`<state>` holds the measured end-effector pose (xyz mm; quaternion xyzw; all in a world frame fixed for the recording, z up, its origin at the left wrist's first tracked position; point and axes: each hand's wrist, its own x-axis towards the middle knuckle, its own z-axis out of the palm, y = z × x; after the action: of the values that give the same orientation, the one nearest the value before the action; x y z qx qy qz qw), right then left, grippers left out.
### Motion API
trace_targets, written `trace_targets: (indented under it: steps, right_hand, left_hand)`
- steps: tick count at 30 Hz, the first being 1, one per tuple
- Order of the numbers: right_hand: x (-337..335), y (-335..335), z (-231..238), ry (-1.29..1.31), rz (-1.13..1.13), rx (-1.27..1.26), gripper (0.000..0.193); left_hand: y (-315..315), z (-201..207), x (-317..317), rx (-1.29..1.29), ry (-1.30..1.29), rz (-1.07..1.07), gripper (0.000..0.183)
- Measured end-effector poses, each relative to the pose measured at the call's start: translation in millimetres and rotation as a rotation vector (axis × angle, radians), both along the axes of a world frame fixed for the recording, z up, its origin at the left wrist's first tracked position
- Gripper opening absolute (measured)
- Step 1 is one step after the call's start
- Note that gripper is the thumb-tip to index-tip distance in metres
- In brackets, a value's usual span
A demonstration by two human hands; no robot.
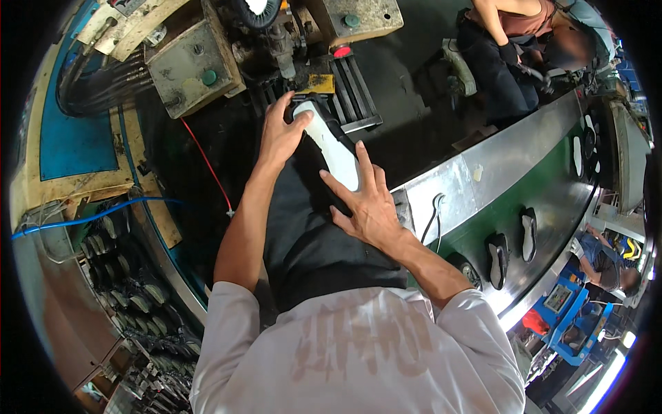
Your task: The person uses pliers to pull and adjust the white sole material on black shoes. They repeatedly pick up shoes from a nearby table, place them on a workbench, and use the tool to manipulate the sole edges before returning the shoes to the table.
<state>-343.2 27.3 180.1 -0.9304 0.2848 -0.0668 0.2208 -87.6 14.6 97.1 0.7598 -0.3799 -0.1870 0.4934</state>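
A black shoe with a white sole (336,148) lies sole-up in front of me, its toe pointing at the machine (276,41). My left hand (281,131) grips the toe end of the shoe, fingers curled over the white sole. My right hand (369,200) presses flat on the heel end, fingers spread across the sole's edge. Both forearms reach forward from my white shirt.
A metal conveyor (552,200) with a green belt carries several black-and-white shoes (498,259) at the right. A person sits at the top right (514,48). Racks of shoe lasts (131,290) stand at the lower left. A blue hose (103,212) and red wire (207,165) run at left.
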Motion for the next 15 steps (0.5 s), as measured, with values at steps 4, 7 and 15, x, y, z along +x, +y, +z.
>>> trace_targets:
  steps: [4, 7, 15]
  right_hand:
    - [1, -11, 5, 0.014, 0.010, -0.044, 0.073]
    - [4, -17, 8, 0.024, 0.013, -0.037, 0.071]
    - [12, -30, 11, 0.053, 0.037, 0.047, 0.067]
  left_hand:
    - [-9, 7, 19, 0.021, -0.171, -0.144, 0.025]
    - [-10, 4, 24, 0.055, -0.220, -0.189, 0.025]
    - [-14, -4, 29, 0.107, -0.155, -0.140, 0.022]
